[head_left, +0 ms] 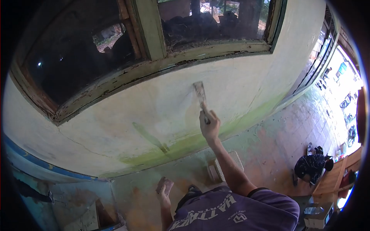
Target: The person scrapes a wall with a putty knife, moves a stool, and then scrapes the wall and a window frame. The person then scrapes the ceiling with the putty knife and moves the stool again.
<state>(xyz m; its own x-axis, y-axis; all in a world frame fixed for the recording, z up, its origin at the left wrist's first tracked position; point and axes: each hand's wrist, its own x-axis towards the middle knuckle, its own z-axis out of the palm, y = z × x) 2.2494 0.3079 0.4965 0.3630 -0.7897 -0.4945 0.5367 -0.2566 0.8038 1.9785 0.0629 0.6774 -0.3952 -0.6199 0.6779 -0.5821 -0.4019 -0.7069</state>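
Note:
My right hand [210,126] is raised to the pale wall [239,77], its fingers wrapped around the handle of a putty knife [200,93]. The knife's broad, smeared blade points up and lies at or close to the wall's surface, below the window frame [192,59]. Lower down, at the left of my body, my left hand [165,193] grips a flat, reddish-brown rectangular piece [164,185]; its exact kind cannot be made out. Patchy whitish areas cover the wall, with a green streak [150,136] and a green band [185,148] near its foot.
A light woven-looking box [230,163] stands on the floor near my right arm. To the right, a person in dark clothes [310,168] bends beside a wooden bench [339,171]. A clear plastic bottle [314,210] lies at the lower right. The window has broken panes.

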